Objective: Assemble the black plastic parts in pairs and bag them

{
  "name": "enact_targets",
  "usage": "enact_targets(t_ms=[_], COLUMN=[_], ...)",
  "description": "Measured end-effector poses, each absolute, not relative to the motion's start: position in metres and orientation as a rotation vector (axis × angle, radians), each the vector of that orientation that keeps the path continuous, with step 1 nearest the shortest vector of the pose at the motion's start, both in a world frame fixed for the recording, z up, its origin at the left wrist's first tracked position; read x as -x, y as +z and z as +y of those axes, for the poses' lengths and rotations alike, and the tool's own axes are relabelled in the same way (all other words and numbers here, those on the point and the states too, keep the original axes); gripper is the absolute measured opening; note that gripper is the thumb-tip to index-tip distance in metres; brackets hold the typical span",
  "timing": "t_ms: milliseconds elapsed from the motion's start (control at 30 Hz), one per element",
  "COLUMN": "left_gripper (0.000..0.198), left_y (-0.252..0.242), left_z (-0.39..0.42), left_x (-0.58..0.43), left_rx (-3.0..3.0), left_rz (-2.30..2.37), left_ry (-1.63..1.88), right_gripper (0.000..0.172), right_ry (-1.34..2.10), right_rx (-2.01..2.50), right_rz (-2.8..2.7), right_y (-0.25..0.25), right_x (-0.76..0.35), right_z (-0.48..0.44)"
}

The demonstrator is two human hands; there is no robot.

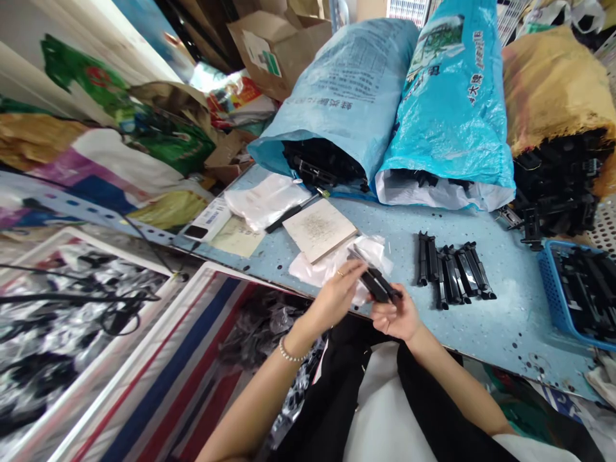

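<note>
My left hand, with a ring and a beaded bracelet, has its fingers closed on the upper end of some black plastic parts. The lower end of these parts rests in my right hand, whose fingers curl around it. I cannot tell how many pieces are held together. Both hands are over the table's front edge. Just beyond them lie a thin clear plastic bag and a square pale board with dark marks. To the right, several similar black parts lie side by side in a row.
Two blue sacks and a yellow sack, filled with black parts, lie open at the back. A blue basket of black parts stands at right. Below left is a striped bag holding bagged pieces.
</note>
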State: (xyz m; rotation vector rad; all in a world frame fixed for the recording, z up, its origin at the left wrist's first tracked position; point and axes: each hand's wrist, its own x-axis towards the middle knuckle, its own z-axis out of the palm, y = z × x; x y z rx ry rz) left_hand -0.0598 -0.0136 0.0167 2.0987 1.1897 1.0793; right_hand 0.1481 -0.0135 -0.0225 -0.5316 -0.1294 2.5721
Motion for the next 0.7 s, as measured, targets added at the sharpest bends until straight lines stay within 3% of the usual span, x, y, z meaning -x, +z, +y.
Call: enact_targets(t_ms=[233, 367, 467, 567, 700], left_gripper=[0.062, 0.053, 0.04, 0.036, 0.021], left_y=[0.004, 0.017, 0.047, 0.049, -0.016], left_z=[-0.045, -0.048, -0.079, -0.119, -0.141], left_x=[0.028, 0.037, 0.085, 0.156, 0.202], left_rx=[-2.164, -2.203, -2.069, -2.012, -1.722], left_rz=[1.055, 1.084, 1.301, 1.377, 1.649], left_ry=[0.988, 1.029, 0.981, 0.621, 0.121], right_gripper=[0.027, 0.051, 0.047, 0.043, 0.063], right_ry=[1.704, 1.693, 1.726, 1.122, 0.172], right_rx=[1.252, 1.138, 1.038, 1.542, 2.229], right_rz=[-0.978, -1.615, -1.892, -2.044, -2.203], right_y=[-0.011, 0.015, 0.038, 0.046, 0.031], right_x=[-0.139, -0.147, -0.172, -0.205, -0.226], right_z=[-0.016, -0.031, -0.019, 0.008, 0.036])
